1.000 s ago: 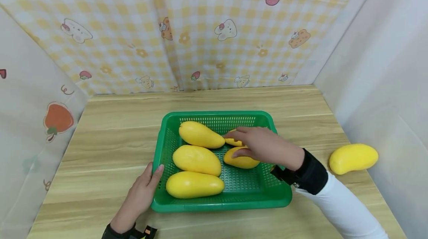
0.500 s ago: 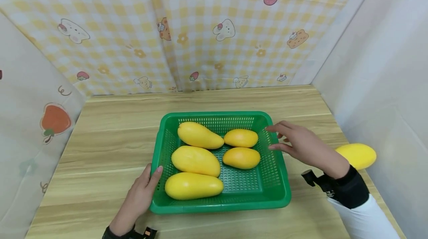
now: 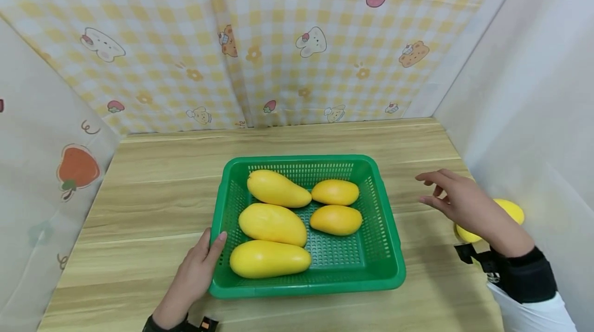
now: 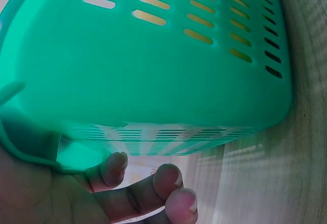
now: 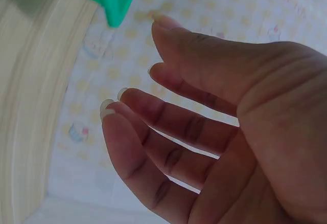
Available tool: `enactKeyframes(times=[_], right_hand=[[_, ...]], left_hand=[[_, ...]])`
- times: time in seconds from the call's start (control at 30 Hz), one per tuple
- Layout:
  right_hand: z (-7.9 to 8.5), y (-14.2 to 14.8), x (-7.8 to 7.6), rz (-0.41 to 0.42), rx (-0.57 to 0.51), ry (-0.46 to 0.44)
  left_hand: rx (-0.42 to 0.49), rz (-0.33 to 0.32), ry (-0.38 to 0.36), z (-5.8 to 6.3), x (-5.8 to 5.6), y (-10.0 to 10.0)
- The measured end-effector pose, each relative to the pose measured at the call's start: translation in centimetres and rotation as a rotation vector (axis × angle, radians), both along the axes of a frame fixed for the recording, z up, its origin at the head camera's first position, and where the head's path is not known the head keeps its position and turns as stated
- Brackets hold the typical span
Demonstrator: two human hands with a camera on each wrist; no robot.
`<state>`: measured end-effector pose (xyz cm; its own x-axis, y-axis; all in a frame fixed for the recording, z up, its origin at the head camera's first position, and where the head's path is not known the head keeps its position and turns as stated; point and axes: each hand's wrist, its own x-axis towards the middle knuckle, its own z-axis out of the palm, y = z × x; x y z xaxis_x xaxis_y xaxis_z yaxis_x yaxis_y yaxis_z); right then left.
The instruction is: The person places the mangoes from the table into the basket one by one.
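Observation:
A green plastic basket [image 3: 334, 288] with slotted sides sits on the table. Three larger yellow mangoes [image 3: 272, 223] lie in its left half. To their right are two smaller, deeper yellow mangoes [image 3: 336, 219]. My left hand [image 3: 192, 270] grips the basket's left rim, thumb over the edge and fingers outside; the left wrist view has those fingers [image 4: 168, 183] bent below the rim. My right hand [image 3: 464, 203] hovers right of the basket, fingers loosely bent with nothing between them. Partly hidden behind its wrist is another yellow mango [image 3: 510, 211].
The wood-grain table [image 3: 153, 193] runs back to a yellow checked cloth [image 3: 278, 64] with cartoon prints. White cloth walls [image 3: 533, 89] close in the right and left sides.
My right hand has moved out of the basket, away from the smaller mangoes, and over to the right near the lone mango. The left hand stays at the rim.

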<state>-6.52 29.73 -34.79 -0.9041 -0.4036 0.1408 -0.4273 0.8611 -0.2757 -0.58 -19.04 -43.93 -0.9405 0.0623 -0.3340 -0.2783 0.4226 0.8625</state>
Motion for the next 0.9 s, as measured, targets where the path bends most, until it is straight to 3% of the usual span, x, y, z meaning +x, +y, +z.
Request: enactKeyframes(times=[0.27,0.53,0.73,0.9], right_hand=[[-0.5,3.3,0.9,-0.062,0.034,0.053],[-1.1,6.2,2.0,-0.111,0.086,0.003],[-2.7,7.1,2.3,-0.121,0.080,-0.082],[-4.2,8.0,2.6,-0.141,0.047,-0.096]], left_hand=[[-0.018,-0.001,0.018,-0.2,0.1,0.1],[0.012,-0.004,0.011,-0.4,0.0,-0.1],[0.025,-0.001,-0.001,-0.6,0.0,-0.3],[0.031,0.001,-0.007,-0.7,0.0,-0.2]])
